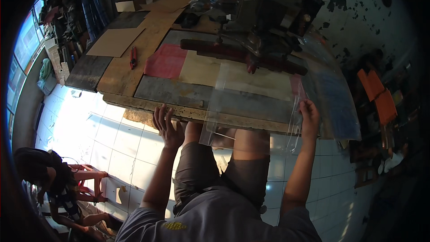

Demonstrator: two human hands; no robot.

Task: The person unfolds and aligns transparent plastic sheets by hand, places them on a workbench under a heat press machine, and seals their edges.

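Observation:
My right hand (310,118) pinches the right edge of a clear plastic sheet (251,107). The sheet hangs over the worktable's front edge, partly above my thighs. My left hand (168,127) is at the table's front edge, left of the sheet, its fingers apart and holding nothing. Beneath the sheet's upper part, red and cream material (201,68) lies on a grey plate (174,90). Just above that material runs the long dark red bar (215,50) of a heavy press-like machine (264,13).
A red-handled tool (133,58) and a flat cardboard piece (115,42) lie on the table's left. An open cardboard box (134,1) stands behind. Clear sheets (333,103) droop over the right end. At lower left, another person (49,179) is beside a red stool (92,179).

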